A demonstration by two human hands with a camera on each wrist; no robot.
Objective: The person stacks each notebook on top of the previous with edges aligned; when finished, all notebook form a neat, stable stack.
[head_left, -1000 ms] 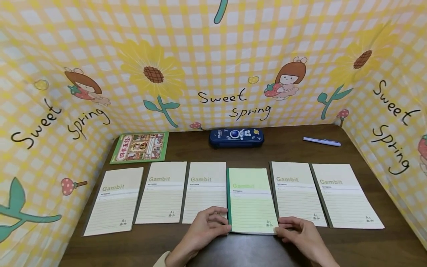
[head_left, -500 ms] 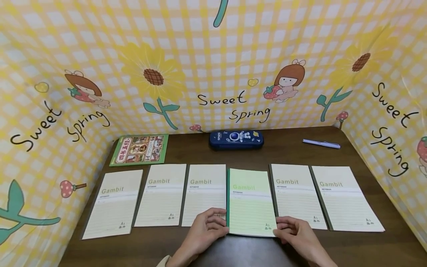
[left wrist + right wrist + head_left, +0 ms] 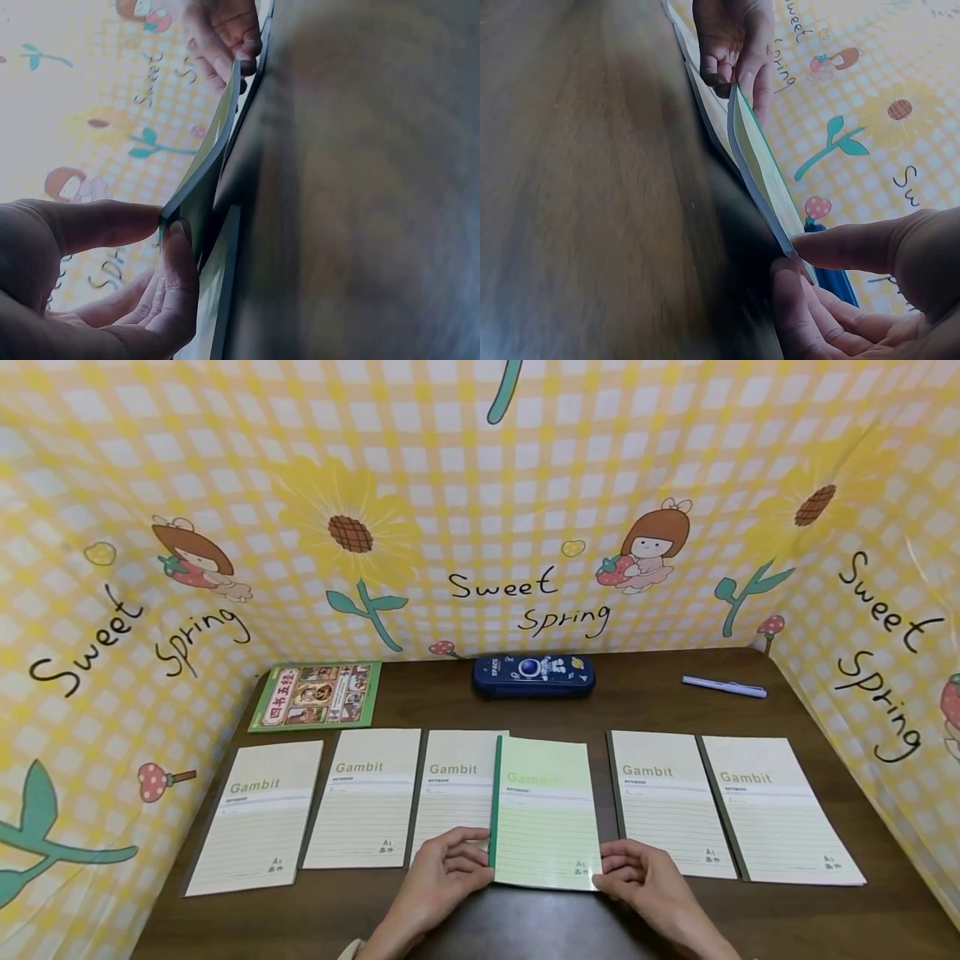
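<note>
Fingers [image 3: 112, 225] of left hand [image 3: 444, 878] and right hand [image 3: 642, 878], nearly closed, pinch green notebook [image 3: 546, 827] by lower corners above worktop [image 3: 547, 931]. Shifted left, it now overlaps neighbouring white notebook [image 3: 455, 810]; its place looks unsettled.

We wear a pale cream sleeve [image 3: 350, 951], of which only a small plain edge shows below our left wrist. Our left hand [image 3: 444, 875] and right hand [image 3: 642, 877] are bare, the right forearm uncovered as far as we see.
</note>
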